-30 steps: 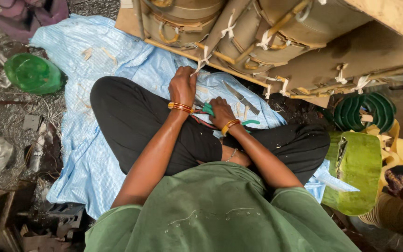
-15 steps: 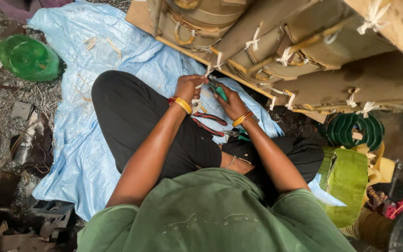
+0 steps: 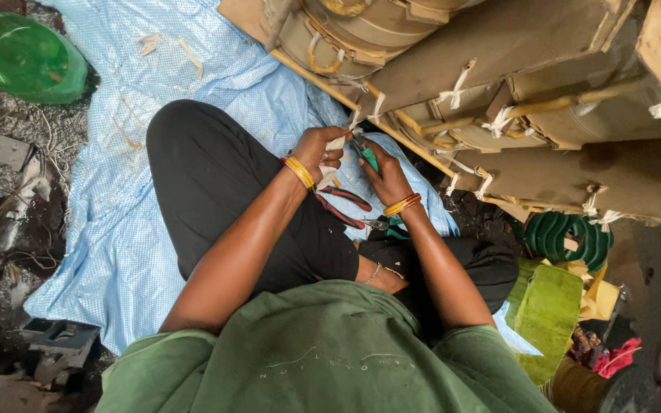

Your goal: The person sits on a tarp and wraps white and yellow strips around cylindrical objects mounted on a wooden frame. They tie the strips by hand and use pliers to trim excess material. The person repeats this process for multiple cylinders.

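Observation:
I sit cross-legged on a light blue plastic sheet, facing a big brown wrapped coil assembly tied with white cloth strips. My left hand pinches a white strip at the assembly's lower edge. My right hand grips a green-handled cutter, its tip right beside that strip. Both wrists wear gold bangles. Red-handled pliers lie on my lap below the hands.
A green plastic dish lies at the top left on gritty ground. Metal scraps sit at the lower left. A dark green coiled part, a green sheet and a red rag crowd the right side.
My view has shifted closer to the assembly. Both hands rose from my lap up to the lower edge, with the left now holding a white strip and the cutter beside it.

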The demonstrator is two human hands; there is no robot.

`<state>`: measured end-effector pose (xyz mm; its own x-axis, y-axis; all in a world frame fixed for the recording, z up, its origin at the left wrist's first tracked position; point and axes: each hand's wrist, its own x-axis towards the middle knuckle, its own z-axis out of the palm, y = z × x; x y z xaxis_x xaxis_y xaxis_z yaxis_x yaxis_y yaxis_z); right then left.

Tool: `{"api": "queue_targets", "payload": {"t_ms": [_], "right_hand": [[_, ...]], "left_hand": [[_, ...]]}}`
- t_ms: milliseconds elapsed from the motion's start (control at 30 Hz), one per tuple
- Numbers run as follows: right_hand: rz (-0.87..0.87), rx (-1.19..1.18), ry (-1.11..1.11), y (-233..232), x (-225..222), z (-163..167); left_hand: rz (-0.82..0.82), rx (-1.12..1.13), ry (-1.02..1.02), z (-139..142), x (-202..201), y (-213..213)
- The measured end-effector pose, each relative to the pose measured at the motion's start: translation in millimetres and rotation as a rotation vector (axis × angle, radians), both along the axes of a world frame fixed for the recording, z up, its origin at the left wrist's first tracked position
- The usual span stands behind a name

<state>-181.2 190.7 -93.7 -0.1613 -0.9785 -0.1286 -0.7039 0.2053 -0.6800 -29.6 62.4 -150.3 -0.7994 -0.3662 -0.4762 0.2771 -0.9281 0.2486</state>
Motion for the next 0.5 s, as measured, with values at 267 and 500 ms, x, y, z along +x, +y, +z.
{"api": "queue_targets", "payload": {"t_ms": [267,500], "right_hand": [[0.067,-0.033,0.091,-15.5,-3.0,2.0],[0.029,0.119,0.031,-24.1,-5.4,-5.7]], "left_hand": [[-0.015,0.027,0.001,-6.6,-4.6,-2.0],[0.061,0.018,-0.120,-6.8,-10.8,-7.8]]}}
